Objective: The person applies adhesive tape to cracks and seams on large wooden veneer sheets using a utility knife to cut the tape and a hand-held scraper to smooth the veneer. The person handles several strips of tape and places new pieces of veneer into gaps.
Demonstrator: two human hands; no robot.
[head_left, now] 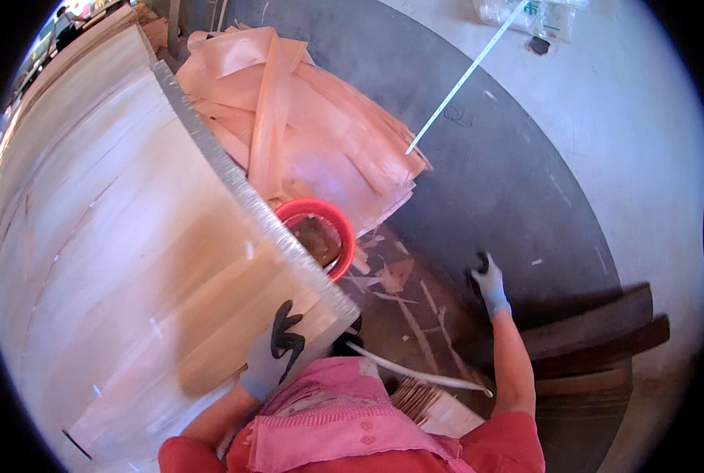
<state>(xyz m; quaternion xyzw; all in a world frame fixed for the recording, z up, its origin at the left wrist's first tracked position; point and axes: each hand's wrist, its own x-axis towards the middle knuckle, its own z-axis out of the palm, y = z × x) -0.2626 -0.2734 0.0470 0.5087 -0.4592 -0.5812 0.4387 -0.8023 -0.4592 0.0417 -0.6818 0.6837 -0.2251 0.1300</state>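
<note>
Head view looks straight down on a person in a red top with a pink cloth (pixel 344 410) across the chest. Left hand (pixel 277 347), gloved in grey with dark fingertips, lies flat with fingers spread on the top sheet of a tall stack of pale veneer sheets (pixel 123 260), close to the stack's near corner; this grip is wide and pressing down, not closed around anything. Right hand (pixel 487 282), in the same kind of glove, is stretched out low over the dark floor (pixel 509 173), well apart from the stack; its fingers look curled, but whether they pinch anything I cannot tell.

Just beyond the left grip, past the stack's edge, sits a red bucket (pixel 326 229), partly hidden behind the stack. Farther out from it lies a loose heap of pinkish veneer strips (pixel 304 126). Between the two grips the floor is littered with small veneer scraps (pixel 395 276), and a pale curved hose or strip (pixel 415 372) runs just below them. A white measuring strip (pixel 462 79) lies slantwise on the floor far ahead of the right grip. Dark planks (pixel 596 339) lie to that grip's outer side.

The top sheet looks thin, light and broad, so it should flex and flop, and likely splits along the grain if bent sharply. Its surface seems smooth and dry enough to slide. Taking it at the near corner or along the edge, thumb beneath, looks soundest.
</note>
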